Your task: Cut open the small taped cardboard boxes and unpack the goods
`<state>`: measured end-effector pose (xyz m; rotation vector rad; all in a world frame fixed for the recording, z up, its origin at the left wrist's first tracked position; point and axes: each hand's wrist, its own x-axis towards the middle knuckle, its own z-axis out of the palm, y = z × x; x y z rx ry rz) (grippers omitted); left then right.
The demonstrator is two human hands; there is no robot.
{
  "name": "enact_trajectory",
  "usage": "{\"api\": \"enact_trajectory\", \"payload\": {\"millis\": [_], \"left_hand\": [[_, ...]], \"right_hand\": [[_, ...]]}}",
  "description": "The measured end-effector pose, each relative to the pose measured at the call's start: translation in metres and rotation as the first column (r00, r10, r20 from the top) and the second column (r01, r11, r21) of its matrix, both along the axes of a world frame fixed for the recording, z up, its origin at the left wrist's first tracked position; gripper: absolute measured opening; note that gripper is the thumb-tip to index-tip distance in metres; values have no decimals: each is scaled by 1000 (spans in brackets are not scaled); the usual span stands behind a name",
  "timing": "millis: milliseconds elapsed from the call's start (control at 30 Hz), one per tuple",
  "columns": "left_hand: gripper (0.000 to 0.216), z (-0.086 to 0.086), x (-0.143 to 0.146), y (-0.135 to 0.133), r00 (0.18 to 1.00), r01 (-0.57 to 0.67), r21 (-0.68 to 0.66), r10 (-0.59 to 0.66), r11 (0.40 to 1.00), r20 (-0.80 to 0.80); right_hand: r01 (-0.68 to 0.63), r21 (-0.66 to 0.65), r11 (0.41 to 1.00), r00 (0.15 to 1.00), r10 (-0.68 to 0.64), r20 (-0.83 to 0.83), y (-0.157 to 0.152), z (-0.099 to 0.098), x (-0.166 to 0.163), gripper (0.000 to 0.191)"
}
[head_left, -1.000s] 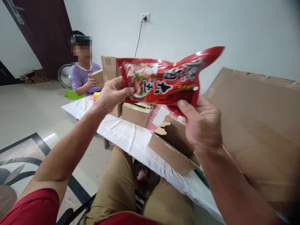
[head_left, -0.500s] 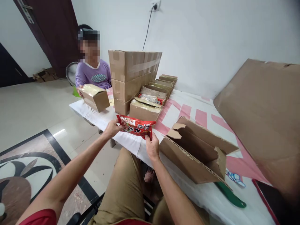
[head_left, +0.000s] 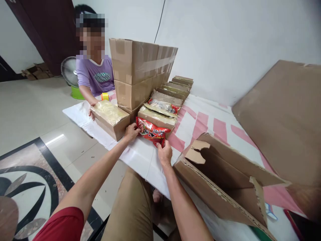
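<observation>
A shiny red food packet with large printed characters is stretched between my two hands, over the near edge of the cloth-covered table. My left hand pinches its left end. At its lower right corner, my right hand grips between thumb and fingers. Just behind the packet lies a cardboard box with a taped top. Farther back, an open box has clear and red packets in it. To my right an open cardboard carton stands with its flaps up.
Taped boxes are stacked ahead. Across the table, a person in purple has a hand on a box beside a yellow tape roll. A large cardboard sheet leans at right. A fan stands behind.
My hands have carried the red packet forward, closer to the boxes. The other person's box has come down onto the table beside the stack. The view has shifted closer.
</observation>
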<state>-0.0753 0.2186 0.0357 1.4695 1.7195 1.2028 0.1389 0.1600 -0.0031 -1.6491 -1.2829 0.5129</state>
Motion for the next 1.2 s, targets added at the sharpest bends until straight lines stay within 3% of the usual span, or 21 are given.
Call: {"api": "enact_trajectory", "payload": {"millis": [200,333,467,600,700,800,867,933,1000,1067,1133,1200], "left_hand": [[63,-12,5,-31,998,-63,76,64,995,-14],[72,-17,8,-51,996,-79,91,81,993,-21],[70,-14,-4,-52,993,-113,60,114,992,-18],[69,-7,-20,-47,992,-123,17,123,992,-18],[70,-1,-25,-46,988,-153,9,154,988,-30],[70,4,-18,-56,982,-178,24,180,984,-57],[67,8,-5,-74,990,-106,72,112,992,-83],[60,11,15,-100,991,89,154,-73,984,-108],[55,17,38,-126,943,330,225,-308,917,-127],[59,26,61,-147,870,492,250,-481,834,-108],[69,38,83,-156,815,565,268,-579,781,-32],[75,51,103,-155,780,576,291,-620,764,83]], "right_hand": [[-18,68,997,999,15,47,-12,-2,-2,53],[-70,151,986,996,61,64,-42,3,-9,58],[-259,210,943,960,228,162,-100,15,-15,46],[-502,257,826,848,411,335,-175,36,-1,39],[-548,274,790,819,440,369,-228,49,23,40],[-492,297,818,850,379,365,-271,55,60,43],[-437,300,848,867,307,393,-294,56,90,42],[-357,320,878,878,198,435,-311,57,123,40],[-243,359,901,888,58,456,-321,58,152,38],[-116,384,916,891,-75,448,-321,61,176,40],[-22,365,931,895,-144,421,-312,63,193,51],[9,320,947,912,-139,386,-297,64,204,68]]}}
